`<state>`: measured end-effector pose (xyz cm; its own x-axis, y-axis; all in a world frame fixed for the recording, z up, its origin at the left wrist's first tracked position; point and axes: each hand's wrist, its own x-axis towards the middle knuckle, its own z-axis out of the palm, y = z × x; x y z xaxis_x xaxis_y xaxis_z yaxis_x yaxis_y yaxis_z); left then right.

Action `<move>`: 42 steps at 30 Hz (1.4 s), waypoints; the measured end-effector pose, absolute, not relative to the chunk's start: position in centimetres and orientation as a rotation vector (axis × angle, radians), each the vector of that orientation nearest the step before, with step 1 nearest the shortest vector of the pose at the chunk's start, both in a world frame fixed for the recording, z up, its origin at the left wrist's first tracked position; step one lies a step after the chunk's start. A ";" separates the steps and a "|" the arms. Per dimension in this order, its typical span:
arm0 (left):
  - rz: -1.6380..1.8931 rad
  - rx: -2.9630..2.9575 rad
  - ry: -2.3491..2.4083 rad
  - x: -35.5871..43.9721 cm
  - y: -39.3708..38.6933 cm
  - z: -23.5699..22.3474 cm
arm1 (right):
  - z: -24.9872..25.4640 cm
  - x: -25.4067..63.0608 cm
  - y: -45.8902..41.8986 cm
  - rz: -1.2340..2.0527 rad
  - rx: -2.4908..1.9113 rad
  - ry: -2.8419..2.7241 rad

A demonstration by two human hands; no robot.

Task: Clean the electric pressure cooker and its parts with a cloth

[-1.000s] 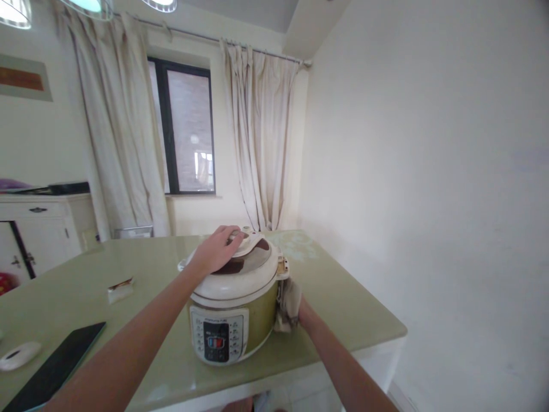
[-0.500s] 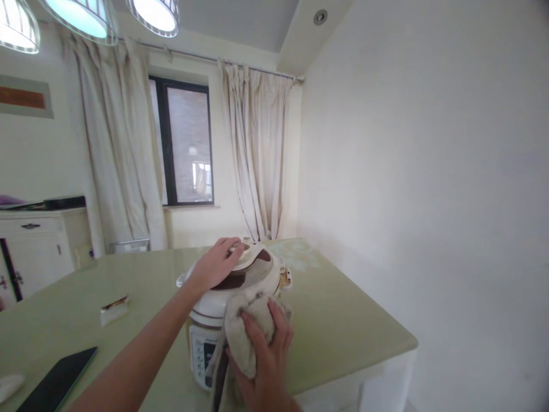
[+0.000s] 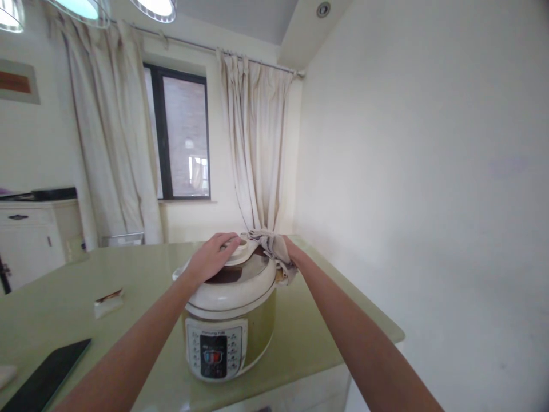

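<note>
A white electric pressure cooker (image 3: 231, 300) stands upright on the green tabletop, its front control panel (image 3: 217, 350) facing me. My left hand (image 3: 213, 257) lies over the top of the lid, fingers curled on the lid handle (image 3: 242, 252). On the far right side of the lid, my right hand (image 3: 290, 249) presses a crumpled greyish cloth (image 3: 274, 246) against the rim, near the side handle. The cloth and wrist hide most of the right fingers.
A dark flat tablet-like object (image 3: 49, 372) lies at the left front of the table (image 3: 146, 297), beside part of a white object (image 3: 6, 375). Further back is a small white packet (image 3: 108, 303). A wall (image 3: 407, 171) borders the right side.
My right hand has carried the cloth from the cooker's front up to the lid's far right side, uncovering the control panel. My left hand stays on the lid.
</note>
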<state>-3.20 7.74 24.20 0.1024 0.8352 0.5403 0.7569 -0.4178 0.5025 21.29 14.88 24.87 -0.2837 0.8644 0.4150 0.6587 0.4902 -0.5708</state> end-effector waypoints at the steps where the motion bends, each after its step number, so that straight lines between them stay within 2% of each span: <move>1: 1.222 2.254 1.639 -3.1 7.7 24.2 | 24.7 21.1 14.0 0.334 -1.240 -2.064; 5: 1.269 2.219 1.642 -3.0 7.8 24.1 | 23.7 20.6 11.2 -0.065 -1.152 -2.201; 7: 1.274 2.193 1.635 -3.1 7.8 24.1 | 23.4 20.5 11.8 -0.101 -1.181 -2.216; 12: 1.248 2.175 1.630 -3.1 7.5 24.6 | 23.9 19.9 18.2 0.258 -1.363 -2.084; 19: 1.287 2.184 1.603 -2.9 7.4 24.4 | 27.9 14.5 24.3 0.485 -1.083 -2.399; 26: 1.596 2.150 1.781 -2.5 7.5 23.4 | 30.4 8.1 23.3 0.518 -0.825 -2.674; 32: 1.610 2.118 1.727 -2.9 8.3 23.3 | 28.7 11.5 20.7 0.985 -0.547 -2.383; 34: 1.590 2.047 1.749 -3.3 8.5 23.3 | 28.2 12.4 19.9 0.892 -0.611 -2.330; 39: 1.354 1.911 1.671 -3.6 8.3 23.7 | 28.2 14.4 17.5 0.335 -0.896 -2.265; 42: 1.203 1.972 1.740 -3.4 7.8 24.1 | 29.3 17.1 15.8 0.218 -1.011 -2.358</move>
